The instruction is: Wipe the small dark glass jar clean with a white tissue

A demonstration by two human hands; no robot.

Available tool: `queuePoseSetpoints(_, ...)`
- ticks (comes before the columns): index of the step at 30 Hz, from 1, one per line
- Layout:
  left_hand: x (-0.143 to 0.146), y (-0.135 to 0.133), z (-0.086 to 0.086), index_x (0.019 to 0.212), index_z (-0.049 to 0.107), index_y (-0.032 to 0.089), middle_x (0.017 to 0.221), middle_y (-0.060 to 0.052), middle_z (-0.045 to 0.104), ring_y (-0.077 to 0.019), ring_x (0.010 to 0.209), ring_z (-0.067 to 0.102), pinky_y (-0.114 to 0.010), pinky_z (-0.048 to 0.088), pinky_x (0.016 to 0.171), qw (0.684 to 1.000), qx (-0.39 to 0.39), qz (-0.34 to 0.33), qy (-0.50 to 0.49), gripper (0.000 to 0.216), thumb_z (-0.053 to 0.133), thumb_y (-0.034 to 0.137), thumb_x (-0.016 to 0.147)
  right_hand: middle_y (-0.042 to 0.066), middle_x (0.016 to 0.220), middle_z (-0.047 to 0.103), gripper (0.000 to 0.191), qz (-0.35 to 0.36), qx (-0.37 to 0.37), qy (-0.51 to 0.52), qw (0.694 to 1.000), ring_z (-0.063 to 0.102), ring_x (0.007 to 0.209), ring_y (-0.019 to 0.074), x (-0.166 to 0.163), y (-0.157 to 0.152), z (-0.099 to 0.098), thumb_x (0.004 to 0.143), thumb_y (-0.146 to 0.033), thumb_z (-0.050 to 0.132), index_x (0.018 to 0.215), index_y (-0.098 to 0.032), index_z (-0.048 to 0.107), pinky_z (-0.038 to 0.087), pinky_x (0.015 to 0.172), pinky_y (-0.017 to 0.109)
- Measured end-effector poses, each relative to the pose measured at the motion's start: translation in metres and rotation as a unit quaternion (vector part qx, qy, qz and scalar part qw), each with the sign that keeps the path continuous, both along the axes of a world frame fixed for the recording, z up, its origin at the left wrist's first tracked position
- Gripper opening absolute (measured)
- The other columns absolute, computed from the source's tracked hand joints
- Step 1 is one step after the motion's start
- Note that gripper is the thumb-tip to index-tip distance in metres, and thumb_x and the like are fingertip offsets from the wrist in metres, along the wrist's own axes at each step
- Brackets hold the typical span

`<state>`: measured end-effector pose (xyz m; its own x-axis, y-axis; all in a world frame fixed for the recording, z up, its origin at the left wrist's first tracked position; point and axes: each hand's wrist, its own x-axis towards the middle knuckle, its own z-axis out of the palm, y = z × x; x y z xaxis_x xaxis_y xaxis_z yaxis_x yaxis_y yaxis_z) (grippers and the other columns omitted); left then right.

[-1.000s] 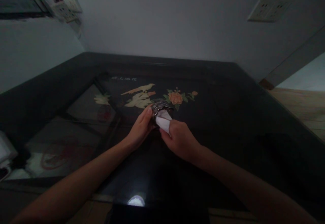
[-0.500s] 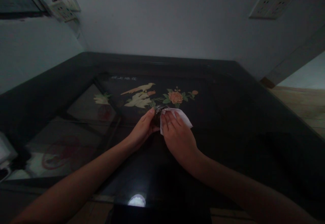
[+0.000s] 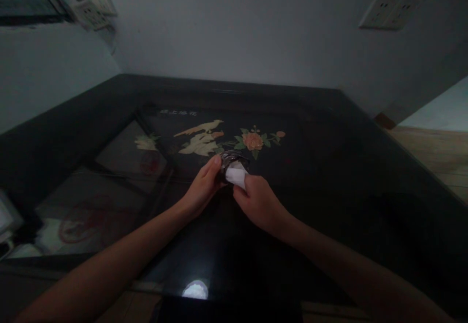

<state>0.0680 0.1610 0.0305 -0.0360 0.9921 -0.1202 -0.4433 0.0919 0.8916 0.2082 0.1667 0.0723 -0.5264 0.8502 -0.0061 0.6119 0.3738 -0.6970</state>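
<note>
My left hand (image 3: 204, 182) is closed on a small dark, shiny, glass-like object (image 3: 231, 155), its thumb along the near left rim. What exactly the object is cannot be made out in this dim light. From the right, my right hand (image 3: 259, 200) pinches a white tissue (image 3: 237, 176), whose folded end lies against the object's near side. Both hands are close together above the black glossy tabletop (image 3: 329, 167). Most of the fingers of my right hand are hidden behind its back.
An inlaid picture of a bird and a pink flower (image 3: 252, 141) decorates the tabletop. A wall with sockets (image 3: 389, 11) stands behind. At the left edge sits a white object (image 3: 8, 215), partly cut off. Window and lamp reflections lie on the glossy surface.
The tissue was spread flat under my right fingers; now it is bunched, and my right hand has drawn slightly back and curled. More of the dark object shows. My left hand keeps its hold.
</note>
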Motion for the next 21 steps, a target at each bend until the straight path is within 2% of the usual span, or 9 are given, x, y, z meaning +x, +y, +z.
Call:
queuePoseSetpoints(2, 0.001, 0.000, 0.001, 0.103, 0.064, 0.018, 0.097, -0.005, 0.070, -0.0194, 0.091, 0.065, -0.026, 0.053, 0.074, 0.999, 0.021, 0.013, -0.024, 0.037, 0.064, 0.048, 0.083, 0.007, 0.078, 0.069, 0.017, -0.018, -0.118, 0.191, 0.974, 0.063, 0.074, 0.0195, -0.001, 0.000, 0.000, 0.077, -0.012, 0.050, 0.082, -0.012, 0.066, 0.046, 0.073, 0.031)
queuePoseSetpoints(4, 0.003, 0.000, 0.001, 0.103, 0.064, 0.018, 0.100, -0.005, 0.070, -0.0210, 0.098, 0.064, -0.028, 0.053, 0.080, 0.998, 0.035, 0.019, -0.054, 0.036, 0.063, 0.048, 0.083, 0.004, 0.081, 0.069, 0.016, -0.043, -0.248, 0.382, 0.889, 0.064, 0.079, 0.0197, -0.002, 0.000, 0.001, 0.072, -0.017, 0.056, 0.085, -0.015, 0.065, 0.047, 0.077, 0.032)
queuePoseSetpoints(6, 0.005, -0.001, 0.000, 0.106, 0.062, 0.019, 0.106, -0.006, 0.070, -0.0229, 0.104, 0.063, -0.031, 0.052, 0.086, 0.996, 0.038, 0.015, -0.080, 0.038, 0.062, 0.049, 0.084, 0.003, 0.082, 0.070, 0.021, -0.089, -0.347, 0.497, 0.790, 0.065, 0.080, 0.0205, -0.003, 0.000, 0.002, 0.066, -0.020, 0.063, 0.086, -0.017, 0.065, 0.048, 0.077, 0.033)
queuePoseSetpoints(8, 0.007, -0.002, -0.001, 0.110, 0.061, 0.020, 0.111, -0.007, 0.068, -0.0243, 0.109, 0.061, -0.033, 0.051, 0.090, 0.995, 0.035, 0.009, -0.094, 0.040, 0.062, 0.050, 0.083, 0.004, 0.082, 0.070, 0.024, -0.123, -0.384, 0.539, 0.739, 0.065, 0.079, 0.0208, -0.003, -0.001, 0.003, 0.062, -0.020, 0.066, 0.086, -0.017, 0.064, 0.049, 0.076, 0.033)
queuePoseSetpoints(10, 0.007, -0.003, -0.001, 0.111, 0.060, 0.020, 0.113, -0.007, 0.068, -0.0249, 0.111, 0.061, -0.034, 0.051, 0.091, 0.994, 0.034, 0.010, -0.099, 0.042, 0.063, 0.051, 0.082, 0.004, 0.081, 0.070, 0.022, -0.116, -0.368, 0.528, 0.756, 0.065, 0.077, 0.0201, -0.003, -0.002, 0.005, 0.064, -0.021, 0.065, 0.085, -0.016, 0.065, 0.049, 0.073, 0.032)
queuePoseSetpoints(14, 0.006, -0.003, -0.001, 0.110, 0.060, 0.021, 0.111, -0.006, 0.069, -0.0242, 0.109, 0.062, -0.033, 0.051, 0.090, 0.995, 0.032, 0.008, -0.090, 0.041, 0.062, 0.052, 0.083, 0.005, 0.074, 0.068, 0.015, -0.032, -0.183, 0.321, 0.929, 0.062, 0.070, 0.0182, 0.002, -0.002, 0.008, 0.078, -0.022, 0.053, 0.079, -0.012, 0.065, 0.046, 0.067, 0.029)
queuePoseSetpoints(16, 0.005, -0.003, -0.001, 0.110, 0.061, 0.021, 0.108, -0.006, 0.070, -0.0237, 0.107, 0.062, -0.033, 0.051, 0.088, 0.997, 0.023, 0.000, -0.076, 0.040, 0.060, 0.052, 0.084, 0.008, 0.070, 0.067, 0.019, 0.005, -0.064, 0.147, 0.987, 0.061, 0.065, 0.0180, 0.004, -0.001, 0.010, 0.083, -0.019, 0.050, 0.076, -0.010, 0.065, 0.044, 0.063, 0.028)
queuePoseSetpoints(18, 0.004, -0.003, -0.001, 0.108, 0.062, 0.020, 0.105, -0.006, 0.070, -0.0231, 0.105, 0.063, -0.031, 0.051, 0.087, 0.998, 0.018, -0.001, -0.058, 0.039, 0.060, 0.051, 0.084, 0.011, 0.070, 0.069, 0.021, 0.034, 0.025, -0.013, 0.999, 0.063, 0.062, 0.0187, 0.006, 0.000, 0.013, 0.086, -0.017, 0.050, 0.076, -0.009, 0.066, 0.044, 0.061, 0.028)
queuePoseSetpoints(21, 0.005, -0.003, -0.001, 0.105, 0.064, 0.019, 0.103, -0.005, 0.071, -0.0221, 0.104, 0.062, -0.030, 0.051, 0.087, 0.999, 0.022, 0.008, -0.032, 0.037, 0.062, 0.049, 0.084, 0.013, 0.078, 0.072, 0.020, 0.085, 0.136, -0.163, 0.974, 0.068, 0.069, 0.0220, 0.005, 0.000, 0.014, 0.087, -0.014, 0.049, 0.085, -0.010, 0.069, 0.048, 0.064, 0.029)
